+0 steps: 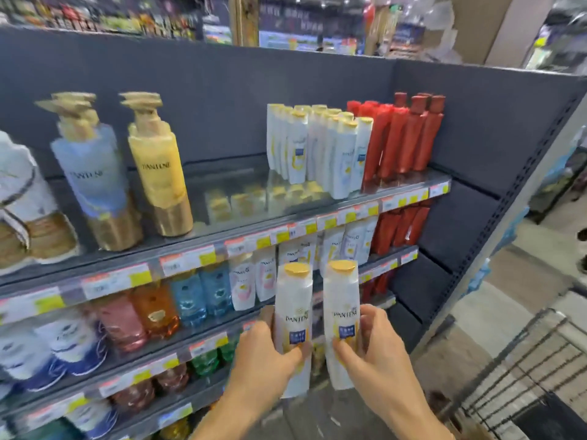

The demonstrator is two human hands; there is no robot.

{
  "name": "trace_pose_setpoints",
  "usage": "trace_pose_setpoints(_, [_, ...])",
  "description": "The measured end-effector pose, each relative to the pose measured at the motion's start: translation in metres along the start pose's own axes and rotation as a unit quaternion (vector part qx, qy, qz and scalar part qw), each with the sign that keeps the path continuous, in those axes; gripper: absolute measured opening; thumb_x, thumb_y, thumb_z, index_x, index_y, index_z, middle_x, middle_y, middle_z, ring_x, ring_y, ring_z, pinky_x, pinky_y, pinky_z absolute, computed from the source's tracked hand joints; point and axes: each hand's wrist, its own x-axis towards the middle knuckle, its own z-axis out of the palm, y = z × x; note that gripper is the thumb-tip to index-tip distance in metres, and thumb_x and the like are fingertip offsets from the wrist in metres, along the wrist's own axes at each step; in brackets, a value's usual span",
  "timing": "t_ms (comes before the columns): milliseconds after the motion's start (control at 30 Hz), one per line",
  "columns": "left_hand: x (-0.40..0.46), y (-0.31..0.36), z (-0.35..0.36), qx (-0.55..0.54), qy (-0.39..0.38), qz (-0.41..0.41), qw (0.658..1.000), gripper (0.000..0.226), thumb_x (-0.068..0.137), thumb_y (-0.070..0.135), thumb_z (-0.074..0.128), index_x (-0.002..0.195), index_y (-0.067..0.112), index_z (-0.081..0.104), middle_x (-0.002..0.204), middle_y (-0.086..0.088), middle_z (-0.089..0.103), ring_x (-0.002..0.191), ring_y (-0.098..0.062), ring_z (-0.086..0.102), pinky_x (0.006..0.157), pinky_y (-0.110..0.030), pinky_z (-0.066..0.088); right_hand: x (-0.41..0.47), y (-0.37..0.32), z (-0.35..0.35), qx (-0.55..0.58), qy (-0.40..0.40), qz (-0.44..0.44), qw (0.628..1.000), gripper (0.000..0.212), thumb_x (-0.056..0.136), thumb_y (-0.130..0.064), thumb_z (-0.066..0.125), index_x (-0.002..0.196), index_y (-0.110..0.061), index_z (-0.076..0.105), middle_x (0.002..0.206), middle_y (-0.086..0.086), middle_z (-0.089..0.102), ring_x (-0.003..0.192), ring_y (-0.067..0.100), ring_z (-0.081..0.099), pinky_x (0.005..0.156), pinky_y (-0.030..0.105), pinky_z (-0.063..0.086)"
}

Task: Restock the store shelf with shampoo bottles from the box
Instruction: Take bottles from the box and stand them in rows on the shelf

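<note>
Gripping one glossy white plastic gold-capped shampoo bottle each, left hand (265, 354) holds the left bottle (293, 325), right hand (376, 347) the right bottle (341, 322), upright before the dark grey metal store shelf (222, 239).

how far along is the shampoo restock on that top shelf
Partly done: a cluster of white gold-capped bottles already stands on the top shelf. In hand: the left hand and right hand each grip one matching bottle. Left: the bare stretch beside the cluster. The box is out of view.
</note>
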Motion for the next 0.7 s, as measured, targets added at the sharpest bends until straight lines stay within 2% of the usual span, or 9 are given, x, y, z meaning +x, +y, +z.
trace_pose_setpoints(133, [0.043, 0.036, -0.027, -0.026, 0.024, 0.035, 0.999, 0.039, 0.069, 0.035, 0.084, 0.096, 0.037, 0.056, 0.086, 0.017, 0.07, 0.077, 0.005, 0.064, 0.074, -0.028, 0.056, 0.066, -0.036, -0.002, 0.018, 0.014, -0.074, 0.997, 0.033, 0.086, -0.03, 0.069, 0.108, -0.038, 0.045, 0.097, -0.016, 0.062, 0.086, -0.003, 0.06, 0.07, 0.021, 0.05])
trace_pose_setpoints(233, [0.082, 0.06, -0.042, -0.059, 0.033, 0.049, 0.996, 0.045, 0.067, 0.029, 0.086, 0.101, 0.037, 0.059, 0.085, 0.02, 0.072, 0.076, 0.009, 0.065, 0.07, -0.024, 0.056, 0.132, -0.057, -0.007, 0.038, 0.035, -0.119, 0.992, 0.032, 0.087, -0.03, 0.068, 0.11, -0.035, 0.047, 0.099, -0.014, 0.061, 0.089, 0.0, 0.059, 0.073, 0.024, 0.053])
trace_pose_setpoints(300, [0.109, 0.073, -0.049, -0.072, 0.037, 0.058, 0.995, 0.045, 0.067, 0.023, 0.086, 0.1, 0.037, 0.059, 0.085, 0.026, 0.071, 0.076, 0.009, 0.066, 0.065, -0.016, 0.051, 0.178, -0.067, -0.012, 0.061, 0.05, -0.134, 0.988, 0.033, 0.086, -0.029, 0.069, 0.111, -0.033, 0.047, 0.101, -0.012, 0.06, 0.092, 0.002, 0.058, 0.076, 0.028, 0.053])
trace_pose_setpoints(400, [0.147, 0.091, -0.058, -0.083, 0.049, 0.068, 0.993, 0.045, 0.066, 0.018, 0.087, 0.097, 0.036, 0.059, 0.085, 0.029, 0.071, 0.076, 0.009, 0.066, 0.061, -0.011, 0.049, 0.24, -0.08, -0.012, 0.088, 0.052, -0.141, 0.985, 0.034, 0.086, -0.026, 0.068, 0.112, -0.033, 0.046, 0.099, -0.011, 0.062, 0.086, 0.003, 0.06, 0.076, 0.029, 0.053])
trace_pose_setpoints(500, [0.182, 0.101, -0.066, -0.078, 0.065, 0.074, 0.992, 0.045, 0.067, 0.017, 0.086, 0.096, 0.037, 0.058, 0.082, 0.032, 0.069, 0.074, 0.009, 0.066, 0.06, -0.011, 0.05, 0.293, -0.087, 0.001, 0.1, 0.068, -0.15, 0.981, 0.039, 0.087, -0.021, 0.067, 0.108, -0.041, 0.041, 0.106, -0.008, 0.061, 0.093, 0.008, 0.061, 0.083, 0.032, 0.054])
trace_pose_setpoints(600, [0.208, 0.104, -0.072, -0.064, 0.076, 0.074, 0.992, 0.044, 0.066, 0.016, 0.086, 0.095, 0.037, 0.06, 0.083, 0.029, 0.07, 0.074, 0.006, 0.067, 0.062, -0.014, 0.049, 0.326, -0.079, 0.026, 0.116, 0.073, -0.136, 0.981, 0.036, 0.088, -0.015, 0.064, 0.116, -0.031, 0.048, 0.106, -0.01, 0.067, 0.092, 0.005, 0.065, 0.084, 0.037, 0.055])
trace_pose_setpoints(667, [0.225, 0.105, -0.074, -0.06, 0.079, 0.072, 0.992, 0.045, 0.065, 0.017, 0.087, 0.095, 0.037, 0.059, 0.08, 0.028, 0.071, 0.073, 0.007, 0.066, 0.059, -0.012, 0.046, 0.339, -0.072, 0.04, 0.119, 0.058, -0.116, 0.984, 0.038, 0.092, -0.016, 0.059, 0.125, -0.029, 0.046, 0.11, -0.014, 0.068, 0.097, 0.0, 0.065, 0.088, 0.033, 0.054])
trace_pose_setpoints(700, [0.231, 0.105, -0.075, -0.062, 0.077, 0.07, 0.993, 0.045, 0.065, 0.019, 0.087, 0.095, 0.037, 0.058, 0.079, 0.028, 0.07, 0.073, 0.009, 0.066, 0.058, -0.011, 0.044, 0.344, -0.07, 0.044, 0.119, 0.053, -0.11, 0.985, 0.04, 0.093, -0.017, 0.056, 0.128, -0.032, 0.042, 0.112, -0.017, 0.066, 0.101, -0.003, 0.063, 0.087, 0.026, 0.053])
